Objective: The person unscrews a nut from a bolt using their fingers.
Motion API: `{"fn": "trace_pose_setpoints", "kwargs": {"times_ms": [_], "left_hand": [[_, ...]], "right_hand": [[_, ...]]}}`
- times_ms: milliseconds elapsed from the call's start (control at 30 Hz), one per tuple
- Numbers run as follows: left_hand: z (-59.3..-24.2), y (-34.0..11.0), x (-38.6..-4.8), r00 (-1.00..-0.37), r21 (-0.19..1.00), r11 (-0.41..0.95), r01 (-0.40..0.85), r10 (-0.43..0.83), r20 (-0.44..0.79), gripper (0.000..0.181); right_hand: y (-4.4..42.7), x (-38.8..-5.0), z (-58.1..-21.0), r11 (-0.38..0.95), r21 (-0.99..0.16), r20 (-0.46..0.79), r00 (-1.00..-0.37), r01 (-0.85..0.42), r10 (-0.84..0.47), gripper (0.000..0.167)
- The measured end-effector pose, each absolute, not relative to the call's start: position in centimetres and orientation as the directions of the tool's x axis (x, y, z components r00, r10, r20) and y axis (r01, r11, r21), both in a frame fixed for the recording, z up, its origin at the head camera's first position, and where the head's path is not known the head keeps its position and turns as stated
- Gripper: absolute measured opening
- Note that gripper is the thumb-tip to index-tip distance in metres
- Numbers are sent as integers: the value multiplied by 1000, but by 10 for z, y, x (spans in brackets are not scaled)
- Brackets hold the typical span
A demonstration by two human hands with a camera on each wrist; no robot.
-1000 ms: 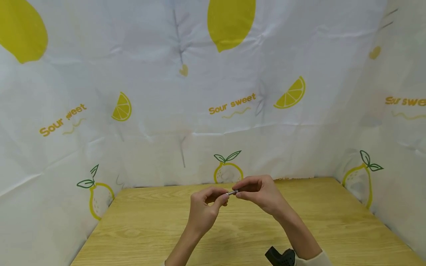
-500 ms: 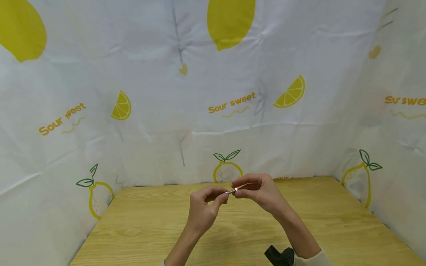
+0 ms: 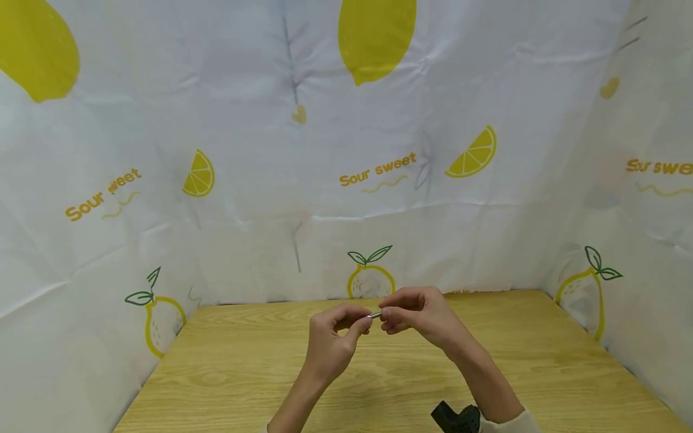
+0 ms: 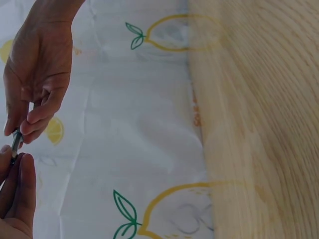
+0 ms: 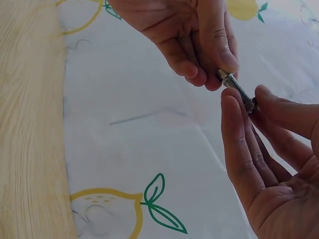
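Observation:
A small silver bolt (image 3: 376, 314) is held in the air between two hands, above the wooden table. Its threaded shaft (image 5: 238, 89) shows best in the right wrist view. My left hand (image 3: 332, 343) pinches one end between thumb and fingers. At the other end, the thumb and fingertips of my right hand (image 3: 428, 319) close on the bolt and cover its wider end in the head view. In the left wrist view, the bolt (image 4: 17, 142) stands between my left fingertips below and my right hand (image 4: 42, 69) above.
The wood-grain table (image 3: 243, 373) extends under both hands. White cloth (image 3: 260, 180) printed with lemons hangs behind it and along the sides. A black device (image 3: 457, 418) is beside my right sleeve cuff.
My right fingers have shifted on the bolt: its wide, shiny end, visible half a second ago, is now covered. My left hand keeps its hold in nearly the same place.

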State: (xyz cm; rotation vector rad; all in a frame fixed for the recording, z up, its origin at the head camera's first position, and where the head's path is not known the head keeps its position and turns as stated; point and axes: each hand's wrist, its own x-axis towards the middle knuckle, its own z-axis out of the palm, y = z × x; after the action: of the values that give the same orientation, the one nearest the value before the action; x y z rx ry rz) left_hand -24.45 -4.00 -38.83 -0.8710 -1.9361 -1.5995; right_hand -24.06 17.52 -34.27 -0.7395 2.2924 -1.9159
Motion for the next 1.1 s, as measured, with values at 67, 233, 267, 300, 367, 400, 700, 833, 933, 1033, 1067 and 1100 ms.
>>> {"fn": "trace_pose_setpoints", "kwargs": {"times_ms": [67, 233, 267, 300, 367, 400, 700, 833, 933, 1033, 1067, 1100], "left_hand": [[-388, -40, -244, -686, 677, 113, 727, 171, 708, 4], [-388, -39, -243, -696, 688, 112, 717, 170, 698, 5], [-388, -39, -242, -699, 691, 113, 714, 168, 695, 5], [-389, -40, -242, -701, 692, 115, 712, 167, 693, 5], [-390, -40, -242, -703, 694, 118, 710, 164, 692, 4], [-390, -40, -242, -703, 693, 119, 711, 163, 693, 4], [-388, -39, -246, -670, 660, 118, 742, 154, 726, 3], [-388, -39, -245, -677, 667, 116, 736, 156, 719, 4], [-389, -39, -245, -680, 670, 117, 733, 156, 716, 5], [-389, -39, -245, -681, 670, 124, 732, 152, 717, 4], [-389, -39, -245, -679, 668, 126, 734, 151, 718, 4], [-389, -39, -245, -678, 666, 128, 735, 150, 720, 3]], "right_hand": [[175, -241, -343, 112, -939, 259, -883, -326, -391, 35], [176, -239, -345, 128, -939, 248, -888, -318, -386, 36], [176, -239, -345, 130, -940, 243, -888, -314, -390, 36], [176, -239, -345, 128, -944, 232, -889, -303, -395, 36], [176, -239, -345, 127, -949, 216, -889, -289, -404, 36], [176, -239, -345, 129, -951, 209, -889, -282, -407, 35], [175, -243, -342, 121, -947, 227, -883, -299, -410, 37], [176, -244, -343, 106, -945, 241, -878, -309, -413, 38], [177, -243, -343, 103, -945, 242, -878, -309, -414, 40], [177, -243, -343, 108, -950, 225, -880, -294, -418, 38], [177, -243, -343, 110, -950, 221, -880, -291, -420, 38], [177, -243, -343, 112, -952, 215, -882, -286, -420, 38]]}}
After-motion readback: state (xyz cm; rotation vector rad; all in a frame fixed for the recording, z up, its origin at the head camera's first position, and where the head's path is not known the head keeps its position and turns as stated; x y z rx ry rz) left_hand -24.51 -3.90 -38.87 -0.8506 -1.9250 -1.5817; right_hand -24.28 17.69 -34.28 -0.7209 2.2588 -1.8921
